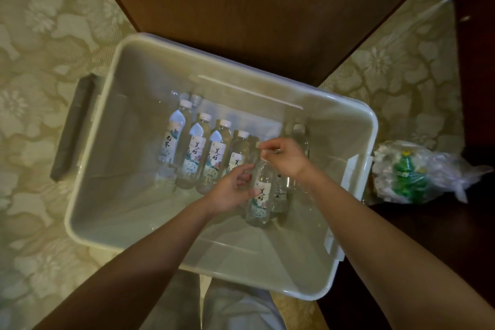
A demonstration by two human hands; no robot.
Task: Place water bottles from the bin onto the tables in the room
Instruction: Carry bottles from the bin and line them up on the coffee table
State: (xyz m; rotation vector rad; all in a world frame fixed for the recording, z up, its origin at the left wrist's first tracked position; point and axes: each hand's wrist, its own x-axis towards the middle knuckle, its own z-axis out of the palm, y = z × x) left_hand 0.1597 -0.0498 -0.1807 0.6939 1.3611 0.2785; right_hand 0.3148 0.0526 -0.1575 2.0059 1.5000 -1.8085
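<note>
A large pale plastic bin (88, 195) sits on the carpet below me. Several clear water bottles with white caps and flowered labels (197, 153) lie side by side on its floor, caps pointing away. My left hand (230, 190) holds the body of one labelled bottle (259, 198) from the left side. My right hand (284, 157) pinches that bottle's neck and cap from above. Two more clear bottles (298, 142) lie behind my right hand, partly hidden.
A dark wooden table (254, 8) stands just beyond the bin. A clear plastic bag with green bottles (409, 174) lies right of the bin on dark furniture. Patterned carpet (40, 48) spreads to the left. The bin has a grey handle (72, 126).
</note>
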